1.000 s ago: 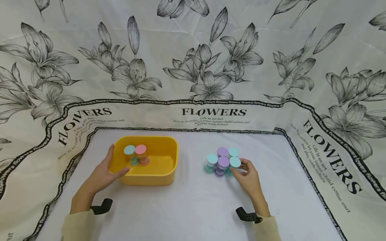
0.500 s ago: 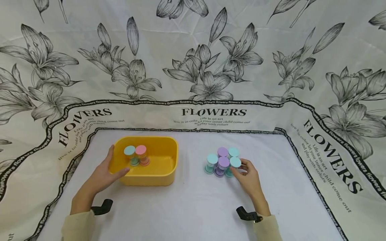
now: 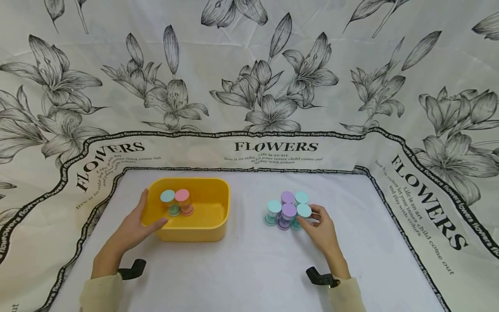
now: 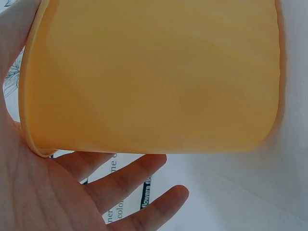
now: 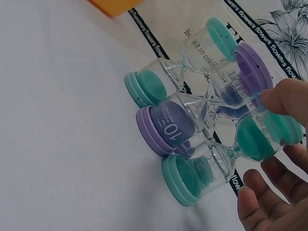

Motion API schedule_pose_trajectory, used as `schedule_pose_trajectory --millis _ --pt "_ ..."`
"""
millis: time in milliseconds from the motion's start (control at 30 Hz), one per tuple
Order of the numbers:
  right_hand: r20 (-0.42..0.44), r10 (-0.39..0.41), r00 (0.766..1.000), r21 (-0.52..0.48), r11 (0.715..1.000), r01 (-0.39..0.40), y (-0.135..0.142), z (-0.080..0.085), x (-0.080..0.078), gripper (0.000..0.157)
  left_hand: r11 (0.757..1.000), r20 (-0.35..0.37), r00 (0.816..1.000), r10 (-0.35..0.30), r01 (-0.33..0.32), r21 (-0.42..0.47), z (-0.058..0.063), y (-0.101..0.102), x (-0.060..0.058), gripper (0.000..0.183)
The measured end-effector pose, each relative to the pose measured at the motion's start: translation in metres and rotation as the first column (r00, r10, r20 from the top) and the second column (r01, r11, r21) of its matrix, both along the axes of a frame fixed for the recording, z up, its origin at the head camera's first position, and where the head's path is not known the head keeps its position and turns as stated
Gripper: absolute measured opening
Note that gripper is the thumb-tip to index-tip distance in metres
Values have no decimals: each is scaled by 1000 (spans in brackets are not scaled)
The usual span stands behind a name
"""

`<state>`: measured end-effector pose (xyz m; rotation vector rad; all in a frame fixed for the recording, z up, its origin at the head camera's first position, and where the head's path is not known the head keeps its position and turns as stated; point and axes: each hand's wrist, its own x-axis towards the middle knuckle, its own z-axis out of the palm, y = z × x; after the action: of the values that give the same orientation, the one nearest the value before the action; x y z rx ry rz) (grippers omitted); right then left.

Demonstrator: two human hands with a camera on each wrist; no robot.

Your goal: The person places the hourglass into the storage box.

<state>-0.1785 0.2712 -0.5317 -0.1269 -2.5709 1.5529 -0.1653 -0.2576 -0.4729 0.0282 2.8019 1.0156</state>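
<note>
A yellow plastic box (image 3: 191,234) stands on the left of the white table. Inside it are a teal-capped hourglass (image 3: 168,197) and a pink hourglass (image 3: 182,196), both upright. My left hand (image 3: 130,225) rests against the box's left end, thumb over the front rim; in the left wrist view its fingers (image 4: 144,175) extend fairly straight past the wall. To the right, several hourglasses stand in a tight cluster. My right hand (image 3: 321,227) pinches the upper part of the front right teal hourglass (image 3: 304,211) between thumb and fingers. Its neighbour is a purple hourglass (image 5: 173,122) marked 10 minutes.
Another purple hourglass (image 3: 287,197) and a teal one (image 3: 302,198) stand behind, with a teal one (image 3: 273,207) on the cluster's left. White tabletop (image 3: 245,216) lies between box and cluster. A flower-printed cloth (image 3: 269,147) rises at the back and sides.
</note>
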Motion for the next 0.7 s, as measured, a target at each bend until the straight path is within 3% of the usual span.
schedule_pose_trajectory --millis 233,700 --pt "-10 7 1000 25 1000 -7 2 1 -1 60 1000 3 1000 3 -3 -6 0 1 0 119" --pt "-6 -36 999 24 999 36 2 4 4 51 1000 35 999 4 -4 -13 3 3 2 126"
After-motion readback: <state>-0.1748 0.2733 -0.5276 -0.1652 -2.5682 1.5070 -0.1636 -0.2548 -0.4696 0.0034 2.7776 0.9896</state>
